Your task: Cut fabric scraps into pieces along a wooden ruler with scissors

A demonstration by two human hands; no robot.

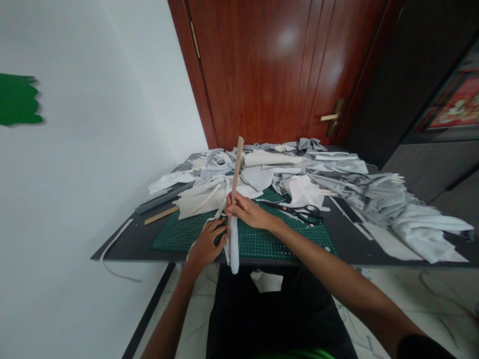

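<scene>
My right hand (249, 210) is closed around a thin, flat wooden stick (238, 164), which stands nearly upright over the table's front part. The stick's lower end runs down beside a narrow, tube-like piece of white fabric (234, 244) that hangs slightly past the front edge. My left hand (207, 244) is at that lower end, its bent fingers gripping the fabric against the stick; the exact contact is partly hidden. Under both hands lies a green cutting mat (258, 242). Black-handled scissors (309, 214) rest on it, right of my right hand.
Heaps of white and grey fabric scraps (258, 174) cover the back of the dark table (127, 242). A grey fabric pile (389, 199) is at the right. Another wooden strip (160, 215) lies at left. A reddish-brown door (262, 70) stands behind; a white wall (112, 124) borders the left.
</scene>
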